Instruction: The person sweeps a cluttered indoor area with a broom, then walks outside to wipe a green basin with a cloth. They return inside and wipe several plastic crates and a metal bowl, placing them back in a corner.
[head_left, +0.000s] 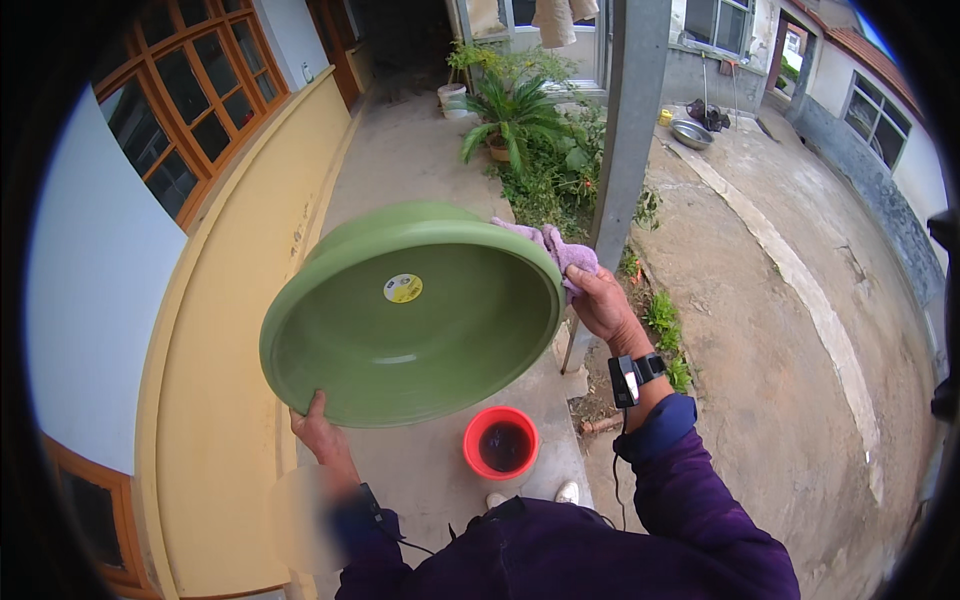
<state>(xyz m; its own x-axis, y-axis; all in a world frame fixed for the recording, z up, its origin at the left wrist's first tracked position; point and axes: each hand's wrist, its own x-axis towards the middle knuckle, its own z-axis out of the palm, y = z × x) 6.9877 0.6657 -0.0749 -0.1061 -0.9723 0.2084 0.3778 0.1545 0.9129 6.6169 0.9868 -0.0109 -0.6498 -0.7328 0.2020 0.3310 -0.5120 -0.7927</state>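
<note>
A large green plastic basin (420, 330) is held up in front of me, tilted so its inside faces me. A round sticker (403, 288) is on its inner bottom. My left hand (324, 439) grips the lower left rim, thumb on the inner side. At the right rim, my right hand (600, 300) holds a pink-purple cloth (570, 259) pressed against the basin's outer edge. Part of the cloth lies behind the rim, where I cannot see it. Below the basin, a red bucket (480, 465) with dark liquid in it stands on the concrete near my shoes.
A grey post (626, 150) rises just beyond my right hand. Potted plants (517, 112) and a planted bed line the walkway. On the left runs a yellow wall (225, 360) with wood-framed windows. A metal basin (691, 135) lies far off in the yard.
</note>
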